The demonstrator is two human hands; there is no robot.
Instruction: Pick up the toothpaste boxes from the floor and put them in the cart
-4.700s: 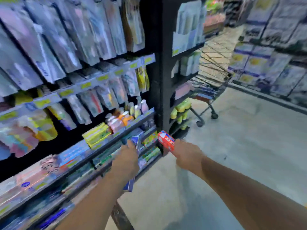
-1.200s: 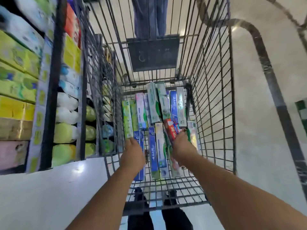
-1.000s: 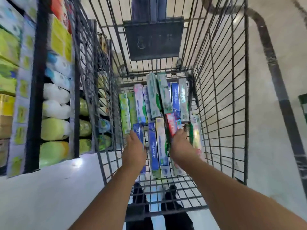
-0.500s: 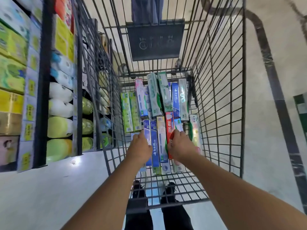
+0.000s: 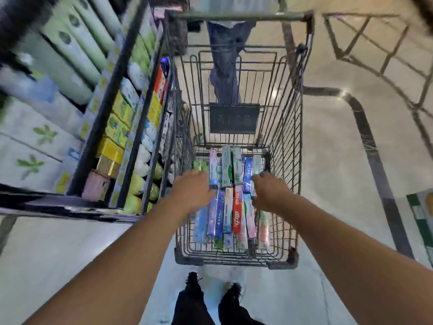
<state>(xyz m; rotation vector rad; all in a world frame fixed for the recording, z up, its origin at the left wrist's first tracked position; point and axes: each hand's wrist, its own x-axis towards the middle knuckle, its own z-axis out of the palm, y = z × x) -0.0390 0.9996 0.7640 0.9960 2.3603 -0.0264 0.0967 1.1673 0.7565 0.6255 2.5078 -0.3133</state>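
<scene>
A retail shop aisle is shown. A grey wire shopping cart [image 5: 284, 146] is seen at 12 o'clock, lined with long cardboard toothpaste boxes [image 5: 237, 209]. Dark metal shelving [image 5: 138, 127] stocked with packaged goods and yellow price tags is ranged at 9 to 10 o'clock. A polished pale floor [image 5: 339, 160] is spread at 3 o'clock.

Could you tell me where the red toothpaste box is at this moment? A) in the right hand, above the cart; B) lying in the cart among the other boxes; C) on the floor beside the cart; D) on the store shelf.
B: the red toothpaste box lies flat on the bottom of the cart between other boxes, and both the left hand and the right hand hover over the cart holding nothing.
</scene>
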